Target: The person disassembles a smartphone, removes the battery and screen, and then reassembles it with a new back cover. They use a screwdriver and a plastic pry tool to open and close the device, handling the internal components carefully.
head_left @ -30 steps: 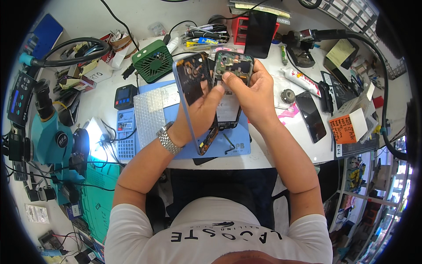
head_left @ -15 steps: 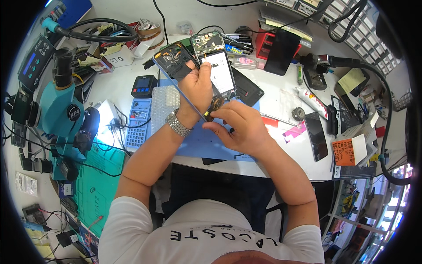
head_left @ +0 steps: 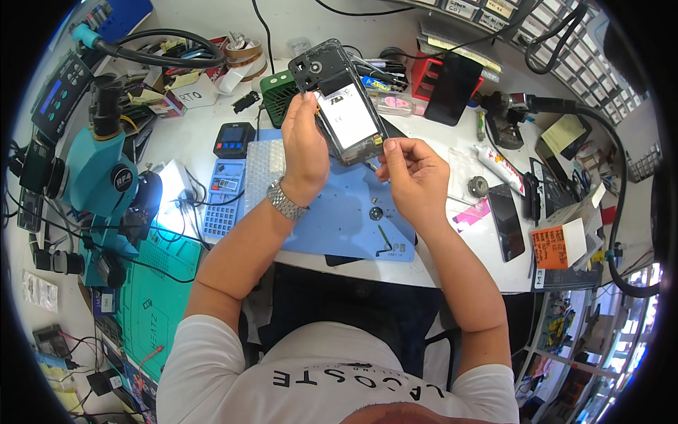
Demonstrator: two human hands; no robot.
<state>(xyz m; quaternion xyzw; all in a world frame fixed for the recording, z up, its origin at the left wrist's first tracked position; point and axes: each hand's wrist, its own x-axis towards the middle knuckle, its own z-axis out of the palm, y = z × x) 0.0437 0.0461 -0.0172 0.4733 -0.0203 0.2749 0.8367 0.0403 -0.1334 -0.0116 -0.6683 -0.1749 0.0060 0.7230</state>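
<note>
Hiding part of a green fan [head_left: 278,90] is the phone [head_left: 347,120].

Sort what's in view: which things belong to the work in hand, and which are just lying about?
In use:
- opened phone, left hand holding it, right hand at its lower corner
- blue mat below

Untouched, seemingly just lying about:
- green fan
- white tube
- dark phone-like slab, flat at right

Microscope [head_left: 103,166], opened phone [head_left: 346,121] & sm. drawers [head_left: 554,46] show repair wkshp
</note>
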